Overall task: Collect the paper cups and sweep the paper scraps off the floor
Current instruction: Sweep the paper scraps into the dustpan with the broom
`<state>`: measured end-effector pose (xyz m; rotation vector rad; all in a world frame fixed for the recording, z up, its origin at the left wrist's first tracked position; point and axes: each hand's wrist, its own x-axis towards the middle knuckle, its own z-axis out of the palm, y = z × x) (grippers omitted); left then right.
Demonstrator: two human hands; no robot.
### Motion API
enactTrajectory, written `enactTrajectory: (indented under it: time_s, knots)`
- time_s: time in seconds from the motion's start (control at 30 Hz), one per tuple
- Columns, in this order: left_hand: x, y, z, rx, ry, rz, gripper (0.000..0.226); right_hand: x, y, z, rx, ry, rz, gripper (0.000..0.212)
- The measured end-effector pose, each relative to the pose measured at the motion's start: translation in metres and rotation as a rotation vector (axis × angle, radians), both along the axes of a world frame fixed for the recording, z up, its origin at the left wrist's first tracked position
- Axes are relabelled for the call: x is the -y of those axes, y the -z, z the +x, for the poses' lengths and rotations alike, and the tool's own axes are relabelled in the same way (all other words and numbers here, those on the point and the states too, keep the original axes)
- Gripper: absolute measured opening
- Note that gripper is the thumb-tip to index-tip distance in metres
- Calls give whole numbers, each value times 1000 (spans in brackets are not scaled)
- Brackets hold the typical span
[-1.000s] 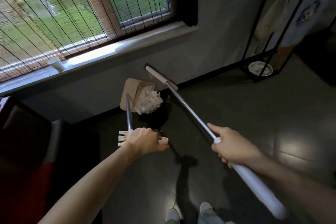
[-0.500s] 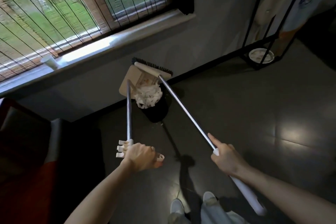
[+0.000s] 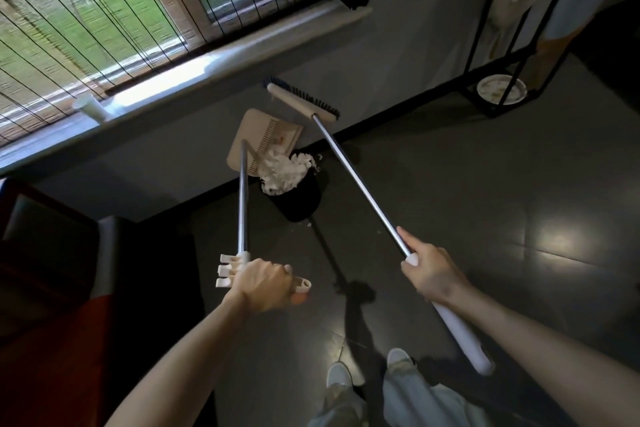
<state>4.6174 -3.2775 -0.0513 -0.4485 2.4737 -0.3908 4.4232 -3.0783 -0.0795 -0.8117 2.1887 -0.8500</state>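
While in right hand, broom wallward

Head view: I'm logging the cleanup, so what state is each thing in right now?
Scraps, heaped in the bin; a few bits on the floor.
Bin, overfull.
Dustpan, tipped up at the bin's mouth.
Broom, head off the floor, by the wall.
Cup, on the sill, not collected.
Left hand, grips the dustpan's handle.
Right hand, grips the broom's handle.
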Motion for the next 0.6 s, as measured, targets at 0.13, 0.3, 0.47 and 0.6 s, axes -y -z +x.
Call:
enactTrajectory:
  time_s: [0.13,0.3,0.47,0.6]
  knots:
    - [-6,-7,5,-93,8,-69,64,4,-2,-2,25,40,-2,65]
    - [-11,5,-1,-29,-49,27,62,0,2,-4,44,76,4,65]
    - [-33,25,-17,118,-125,199,61,-14,12,3,99,79,27,65]
    - [-38,23,-20,95,-49,186,60,-18,16,2,118,90,66,65]
